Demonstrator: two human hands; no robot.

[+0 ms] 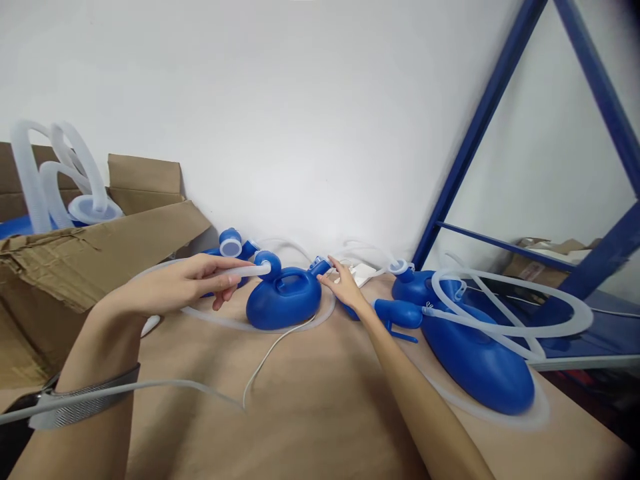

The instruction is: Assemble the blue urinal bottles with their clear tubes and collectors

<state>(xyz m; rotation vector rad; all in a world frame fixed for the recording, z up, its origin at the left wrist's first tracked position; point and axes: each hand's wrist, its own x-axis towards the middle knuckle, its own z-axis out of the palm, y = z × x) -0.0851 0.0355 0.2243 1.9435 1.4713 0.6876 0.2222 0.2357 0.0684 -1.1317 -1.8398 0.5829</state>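
My left hand point(205, 280) pinches a translucent white tube point(245, 271) close to where it enters a small blue cup-like head point(269, 263). That head sits just above the left end of a blue plastic urinal bottle point(285, 303) with a moulded handle, which stands on the tan surface. At the bottle's neck point(320, 265), my right hand point(345, 287) has its thumb and forefinger on either side of the mouth. Right of this hand lies another blue head with a strap point(400, 315), joined to a tube.
An open cardboard box point(110, 247) at left holds blue parts and curled tubes point(75, 160). More blue bottles point(475, 360) with a looped tube point(565, 327) lie at right, beside a blue metal frame point(480, 133). A thin white cable point(270, 353) crosses the surface.
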